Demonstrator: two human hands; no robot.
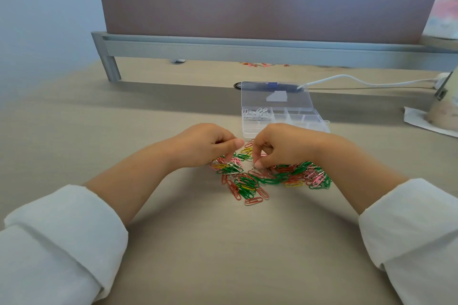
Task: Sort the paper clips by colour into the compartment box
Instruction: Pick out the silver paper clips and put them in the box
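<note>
A pile of mixed paper clips (pixel 267 179), green, red, pink, yellow and silver, lies on the desk in front of me. Behind it stands the clear compartment box (pixel 319 126) with its lid (pixel 275 95) folded back. White clips (pixel 257 114) fill its far-left compartment; the other compartments look empty. My left hand (pixel 205 143) hovers over the pile's left part with curled fingers that seem to hold silver clips. My right hand (pixel 280 146) is over the pile's middle, thumb and forefinger pinching a silver clip (pixel 254 168) at the pile's surface.
A grey partition rail (pixel 223 48) on a leg crosses the back of the desk (pixel 173 242). A white cable (pixel 359 80) runs right from behind the box. Paper (pixel 421 122) and a rounded object sit at the far right. A few stray clips (pixel 260 64) lie under the rail.
</note>
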